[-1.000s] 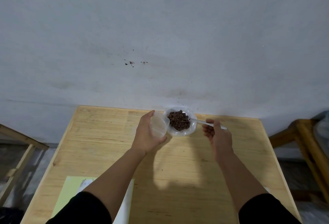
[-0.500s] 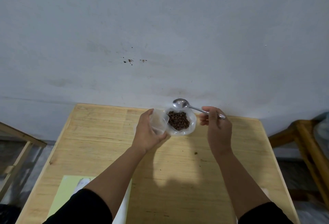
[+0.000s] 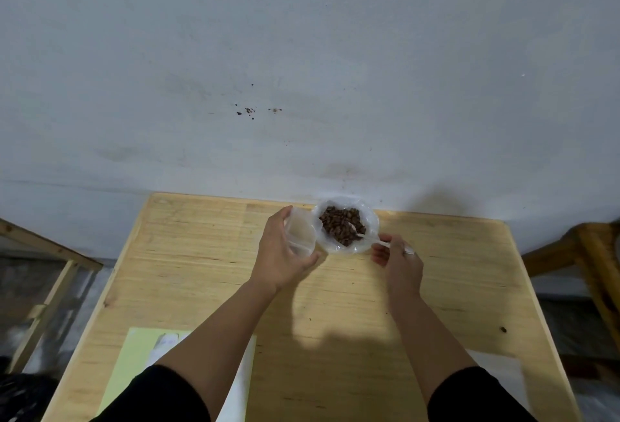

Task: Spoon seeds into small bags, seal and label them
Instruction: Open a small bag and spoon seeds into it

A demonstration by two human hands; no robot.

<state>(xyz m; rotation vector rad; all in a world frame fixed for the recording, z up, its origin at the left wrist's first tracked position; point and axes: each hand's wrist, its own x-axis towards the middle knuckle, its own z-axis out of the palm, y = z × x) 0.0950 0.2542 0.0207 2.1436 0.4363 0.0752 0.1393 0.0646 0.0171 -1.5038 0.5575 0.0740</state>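
The left hand (image 3: 281, 253) is gripping a small clear plastic bag (image 3: 301, 233), fingers curling round it and keeping its mouth open toward the right. Just to the right of the bag, touching or nearly touching it, a larger clear plastic bag of dark brown seeds (image 3: 342, 225) is sitting at the far edge of the pale wooden table (image 3: 201, 270). The right hand (image 3: 399, 262) is pinching the handle of a slim metal spoon (image 3: 369, 237), whose long axis is running from the fingers leftward and away into the seeds; the bowl is lying among them. The small bag is waiting left of the spoon bowl, so the coming lift probably needs a short leftward swing across the seed bag's rim. A light green sheet (image 3: 134, 364) is lying on the near-left part of the table.
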